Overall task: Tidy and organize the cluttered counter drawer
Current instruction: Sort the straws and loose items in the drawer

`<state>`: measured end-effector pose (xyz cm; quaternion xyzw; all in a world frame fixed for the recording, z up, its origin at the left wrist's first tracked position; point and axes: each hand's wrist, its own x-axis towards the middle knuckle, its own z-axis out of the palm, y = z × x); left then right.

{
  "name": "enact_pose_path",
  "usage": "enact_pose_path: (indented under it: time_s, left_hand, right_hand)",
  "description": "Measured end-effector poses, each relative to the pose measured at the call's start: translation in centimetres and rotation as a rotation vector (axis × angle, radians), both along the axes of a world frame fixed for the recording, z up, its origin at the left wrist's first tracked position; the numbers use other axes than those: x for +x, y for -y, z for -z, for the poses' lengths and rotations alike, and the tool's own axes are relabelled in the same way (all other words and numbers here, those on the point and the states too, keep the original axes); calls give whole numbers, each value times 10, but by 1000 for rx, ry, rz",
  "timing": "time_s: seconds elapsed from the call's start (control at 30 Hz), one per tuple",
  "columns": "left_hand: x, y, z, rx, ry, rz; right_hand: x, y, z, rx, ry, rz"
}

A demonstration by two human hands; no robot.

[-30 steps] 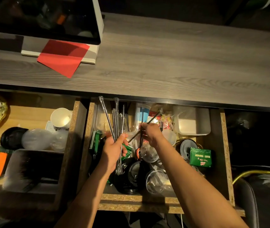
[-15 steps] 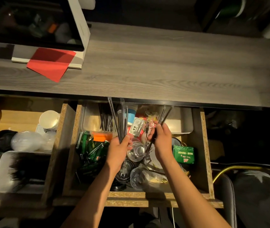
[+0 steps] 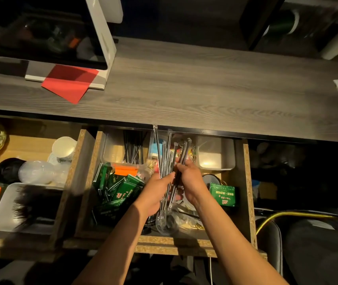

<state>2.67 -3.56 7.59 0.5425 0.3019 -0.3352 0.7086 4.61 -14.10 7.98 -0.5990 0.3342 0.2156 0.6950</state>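
Since half a second ago, both hands are closing together over the middle of the open drawer (image 3: 246, 182), and the few dark straws that the right hand (image 3: 191, 182) was lifting apart are now being pressed against the bundle of wrapped straws (image 3: 165, 159) in the left hand (image 3: 153, 194). From the head camera, the left hand is gripping that bundle around its lower half, fingers curled round it, while the upper ends are fanning upward toward the counter edge (image 3: 184, 130). The right hand is pinching the dark straws just beside the bundle, touching it. Behind the hands, a clear tray (image 3: 110, 149) at the back left of the drawer is holding more black straws (image 3: 133, 149), and a white tub (image 3: 215, 155) is sitting at the back right. Green packets (image 3: 120, 190) are lying heaped on the left side of the drawer, and one green box (image 3: 222, 192) is lying near the right wall. Clear plastic lids (image 3: 170, 223), partly blurred, are lying under the wrists. Another drawer on the left is showing paper cups (image 3: 64, 147). On the wooden counter (image 3: 184, 83) a red sheet (image 3: 69, 83) is lying under a white stand (image 3: 102, 38).
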Motion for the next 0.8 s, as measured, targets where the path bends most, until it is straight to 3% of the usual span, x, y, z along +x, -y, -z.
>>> enact_pose_path:
  time_s: [0.17, 0.37, 0.53, 0.8]
  left_hand:
    - [-5, -7, -11, -75, 70, 80]
    - [-14, -27, -32, -90, 124, 466]
    - [-10, -36, -56, -157, 143, 575]
    - [0, -40, -84, -40, 247, 615]
  right_hand:
    - [-3, 8, -4, 213, 7, -4]
    - [24, 28, -36, 229, 292, 217]
    - [37, 23, -76, -48, 436, -120]
    - [28, 6, -88, -228, 522, -175]
